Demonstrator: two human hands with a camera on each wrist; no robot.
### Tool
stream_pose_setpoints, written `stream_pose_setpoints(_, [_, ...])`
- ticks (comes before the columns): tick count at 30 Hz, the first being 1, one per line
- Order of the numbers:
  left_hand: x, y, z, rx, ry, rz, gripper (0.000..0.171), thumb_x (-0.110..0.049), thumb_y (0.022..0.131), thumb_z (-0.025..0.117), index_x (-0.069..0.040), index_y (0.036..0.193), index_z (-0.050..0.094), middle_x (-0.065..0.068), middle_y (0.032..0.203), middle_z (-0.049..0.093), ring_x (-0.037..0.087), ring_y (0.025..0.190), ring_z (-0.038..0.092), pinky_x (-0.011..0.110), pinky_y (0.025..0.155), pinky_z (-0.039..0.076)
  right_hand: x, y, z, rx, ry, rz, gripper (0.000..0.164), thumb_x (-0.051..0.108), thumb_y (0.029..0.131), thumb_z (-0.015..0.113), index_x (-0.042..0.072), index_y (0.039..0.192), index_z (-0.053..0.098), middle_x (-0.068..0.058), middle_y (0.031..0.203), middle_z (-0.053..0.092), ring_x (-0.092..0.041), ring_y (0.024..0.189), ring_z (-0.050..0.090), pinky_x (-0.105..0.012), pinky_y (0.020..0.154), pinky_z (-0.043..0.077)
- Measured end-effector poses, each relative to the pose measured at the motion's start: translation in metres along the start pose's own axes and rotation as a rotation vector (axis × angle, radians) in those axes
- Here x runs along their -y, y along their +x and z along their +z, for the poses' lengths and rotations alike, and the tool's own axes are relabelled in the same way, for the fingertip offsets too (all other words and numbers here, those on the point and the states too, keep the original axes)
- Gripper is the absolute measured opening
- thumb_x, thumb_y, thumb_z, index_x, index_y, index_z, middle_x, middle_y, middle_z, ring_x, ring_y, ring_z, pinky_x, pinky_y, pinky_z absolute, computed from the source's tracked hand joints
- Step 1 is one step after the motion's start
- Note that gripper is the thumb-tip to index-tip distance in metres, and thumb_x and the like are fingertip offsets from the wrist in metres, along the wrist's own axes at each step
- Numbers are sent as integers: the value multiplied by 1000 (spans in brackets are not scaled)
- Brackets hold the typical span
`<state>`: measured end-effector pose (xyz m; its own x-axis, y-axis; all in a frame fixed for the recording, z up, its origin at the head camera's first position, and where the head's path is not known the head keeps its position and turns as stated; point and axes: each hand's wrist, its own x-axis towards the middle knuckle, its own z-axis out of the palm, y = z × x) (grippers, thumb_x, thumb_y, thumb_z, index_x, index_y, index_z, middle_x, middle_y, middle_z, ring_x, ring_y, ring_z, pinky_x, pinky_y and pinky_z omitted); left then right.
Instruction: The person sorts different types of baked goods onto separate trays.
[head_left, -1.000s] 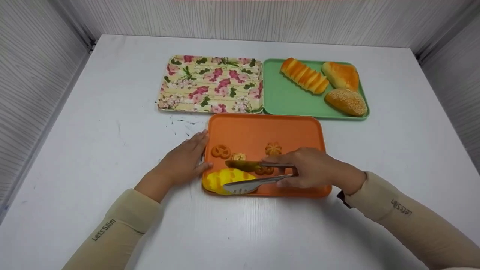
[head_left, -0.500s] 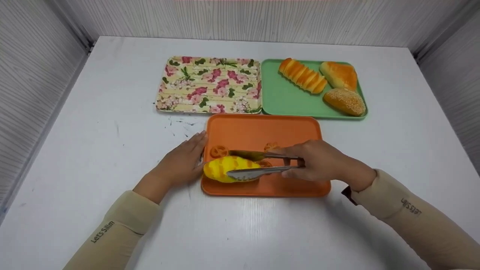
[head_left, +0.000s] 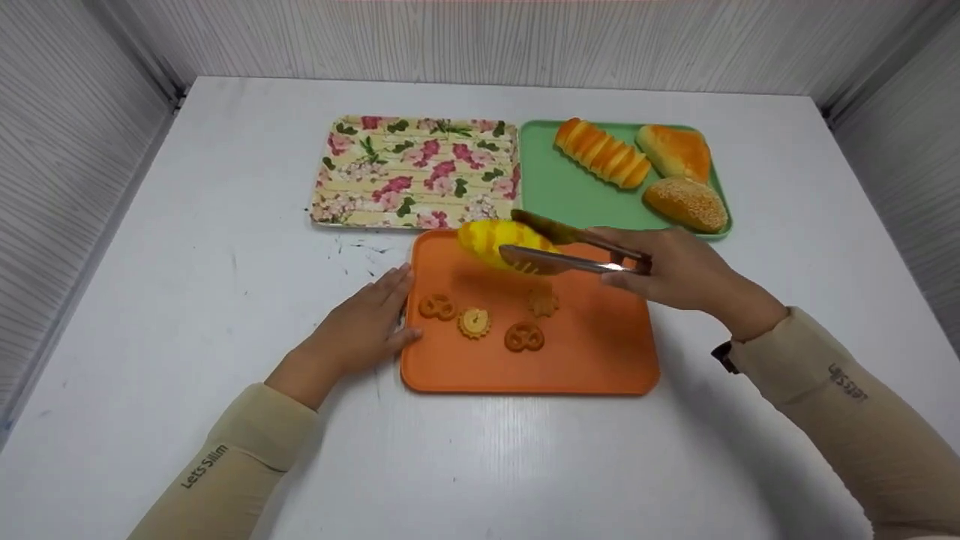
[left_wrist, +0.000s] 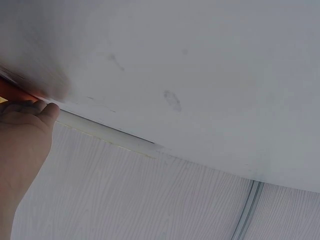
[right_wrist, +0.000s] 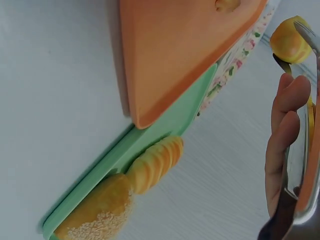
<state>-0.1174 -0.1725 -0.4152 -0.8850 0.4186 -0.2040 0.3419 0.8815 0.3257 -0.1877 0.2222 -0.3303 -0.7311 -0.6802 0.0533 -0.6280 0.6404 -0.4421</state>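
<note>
Right hand's grip clasps tongs pinching yellow bread over the orange tray, toward the counter's far edge; a slack squeeze could drop the bread. Left hand, fingers straight, touches the tray's left edge.

Yellow bread partly behind the tongs

Plenty of room up front: the table lies bare between the two sleeves, a straight lane to the near edge of the orange tray. Left side? Blocked midway by the left hand. Over the far half, the right hand, tongs and yellow bread bar the way; four biscuits dot the middle. Beyond, the flowered tray offers free surface; on the green tray, three breads leave room near left.
</note>
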Motion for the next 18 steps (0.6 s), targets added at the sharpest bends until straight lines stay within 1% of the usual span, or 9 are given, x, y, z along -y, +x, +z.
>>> stream_pose_setpoints(7, [-1,0,0,-7,0,3,81,-52,97,43,-4,153,8,8,159,8,23,144,7,42,115,13,-22,2,-5,-93,-72,90,55,37,90,65,27,142,49,1,91,65,-14,59,53,-33,52,43])
stream_pose_setpoints(12, [-1,0,1,-12,1,5,81,-51,97,44,-4,153,9,9,159,8,24,144,7,42,114,13,-35,4,-8,-136,-140,195,54,40,91,64,28,142,49,-4,89,66,-18,61,54,-37,53,41])
stream_pose_setpoints(13, [-1,0,1,-12,0,3,81,-51,97,44,-4,153,9,9,159,8,24,144,7,42,114,13,-37,4,-9,-139,-152,215,55,42,91,63,28,142,48,-4,90,66,-19,63,55,-38,53,42])
stream_pose_setpoints(16, [-1,1,1,-9,1,-8,82,-51,97,45,-4,153,8,8,159,8,23,144,7,42,114,14,-43,5,-11,-135,-172,273,57,46,91,62,27,143,47,-8,95,67,-26,75,60,-46,57,45])
stream_pose_setpoints(18, [-1,1,2,-9,2,-9,82,-51,97,45,-4,153,8,8,159,8,23,144,7,42,114,14,-47,6,-12,-126,-175,311,61,48,90,61,26,144,45,-11,106,67,-31,86,61,-51,62,46])
